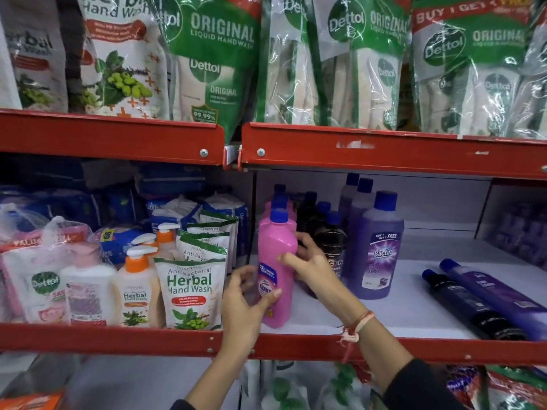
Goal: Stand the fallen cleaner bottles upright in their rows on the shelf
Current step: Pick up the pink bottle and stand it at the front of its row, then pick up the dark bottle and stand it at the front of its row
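The front pink bottle (276, 270) is seen upright at the front left of the white shelf (399, 309), heading a row of pink bottles behind it. It is held from both sides: the left hand (245, 303) is wrapped round its lower left side with the thumb pressed on the label, and the right hand (310, 261) is laid against its right shoulder, fingers curled between it and the dark bottle (331, 238) just beside. Both hands are thus closed on this one bottle, apparently squaring it into its row. A purple Bactin bottle (377, 250) is noted standing upright to the right, at the head of its own row. Two bottles remain fallen at the far right of the shelf: a black one (467, 306) and a purple one (500, 300), lying side by side with caps pointing back-left. The step in hand is judged to be the settling of the pink bottle. Next, release would be required, then a reach rightward to one lying bottle, to be gripped at its body, tipped cap-up and set in line with its matching row.
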{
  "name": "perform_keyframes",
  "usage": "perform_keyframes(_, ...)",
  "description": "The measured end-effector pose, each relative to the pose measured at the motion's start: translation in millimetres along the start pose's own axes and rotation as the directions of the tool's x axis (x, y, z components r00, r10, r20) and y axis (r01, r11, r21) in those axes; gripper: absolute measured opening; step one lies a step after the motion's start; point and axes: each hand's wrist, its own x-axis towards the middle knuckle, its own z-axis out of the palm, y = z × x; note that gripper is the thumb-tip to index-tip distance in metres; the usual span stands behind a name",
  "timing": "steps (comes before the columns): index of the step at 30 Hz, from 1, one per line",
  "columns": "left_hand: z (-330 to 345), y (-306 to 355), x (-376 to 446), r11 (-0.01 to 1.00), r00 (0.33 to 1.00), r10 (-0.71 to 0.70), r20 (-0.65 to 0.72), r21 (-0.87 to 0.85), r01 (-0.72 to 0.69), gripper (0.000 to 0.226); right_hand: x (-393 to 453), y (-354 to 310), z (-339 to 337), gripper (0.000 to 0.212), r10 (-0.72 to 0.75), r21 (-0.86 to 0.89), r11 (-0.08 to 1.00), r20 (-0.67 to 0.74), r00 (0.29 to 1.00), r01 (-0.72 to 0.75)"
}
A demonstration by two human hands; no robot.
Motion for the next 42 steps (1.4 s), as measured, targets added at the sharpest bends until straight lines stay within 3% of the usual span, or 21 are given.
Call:
perform_keyframes(3,6.2,-7.9,3.5,0.999,1.0,-0.006,0.028,0.049,0.005,0.08,1.2,-2.8,-6.5,0.046,0.011,0.104,0.994,0.116,0.993,-0.023)
perform_keyframes(6,10.6,-6.9,1.5,0.992,1.0,0.012,0.023,0.124,-0.015,0.083,1.5,-4.4,-11.1,0.041,-0.005,0.092,0.996,0.117,0.993,-0.006)
perform_keyframes(13,10.3,-8.0,-2.5,0.959,0.991,0.133,0.004,0.253,-0.129,0.082,-5.8,11.5,-6.7,0.07,-0.057,0.043,0.998,0.042,0.997,0.055)
perform_keyframes(16,12.5,-7.5,-7.7,0.922,0.984,0.176,-0.025,0.355,-0.156,0.074,-9.7,14.3,-10.5,0.075,-0.057,-0.024,0.998,0.043,0.997,0.058)
perform_keyframes(20,27.6,0.9,-21.9,0.814,0.905,0.403,-0.134,0.504,-0.287,0.05,-22.5,15.8,-36.6,0.073,-0.061,-0.18,0.982,0.003,0.998,0.061)
perform_keyframes(23,50.8,5.2,-25.8,0.831,0.895,0.429,-0.121,0.442,-0.339,0.032,-35.7,12.6,-76.4,0.057,-0.065,-0.271,0.961,-0.039,0.997,0.052)
perform_keyframes(26,84.6,9.9,-26.9,0.85,0.911,0.412,-0.024,0.37,-0.374,0.023,-49.6,6.9,-125.0,0.039,-0.074,-0.357,0.933,-0.099,0.992,0.034)
perform_keyframes(29,129.9,8.7,-25.7,0.872,0.933,0.336,0.131,0.332,-0.36,0.02,-59.1,3.0,-176.9,0.027,-0.057,-0.477,0.877,-0.229,0.972,-0.061)
perform_keyframes(32,184.7,7.0,-27.8,0.887,0.923,0.219,0.316,0.331,-0.323,0.015,-64.5,11.6,-231.7,0.027,-0.044,-0.629,0.735,-0.418,0.907,-0.254)
perform_keyframes(35,234.3,8.7,-29.7,0.906,0.91,0.073,0.409,0.355,-0.232,0.017,-69.1,21.8,-276.8,0.034,-0.062,-0.816,0.388,-0.488,0.871,-0.429)
perform_keyframes(37,263.8,7.5,-28.8,0.952,0.886,-0.104,0.452,0.302,-0.042,0.023,-72.0,27.2,-297.3,0.036,-0.008,-0.867,0.134,-0.485,0.875,-0.48)
perform_keyframes(38,280.0,6.3,-27.2,0.956,0.855,-0.211,0.473,0.284,0.079,0.027,-72.4,29.7,-305.7,0.036,0.037,-0.871,0.059,-0.487,0.873,-0.488)
perform_keyframes(40,309.0,1.9,-22.1,0.922,0.776,-0.381,0.502,0.267,0.28,0.025,-69.5,34.6,-317.8,0.037,0.086,-0.881,0.023,-0.468,0.879,-0.472)
perform_keyframes(42,331.0,4.0,-21.9,0.859,0.681,-0.506,0.529,0.238,0.454,0.007,-64.2,35.0,-328.3,0.039,0.118,-0.878,0.099,-0.458,0.881,-0.469)
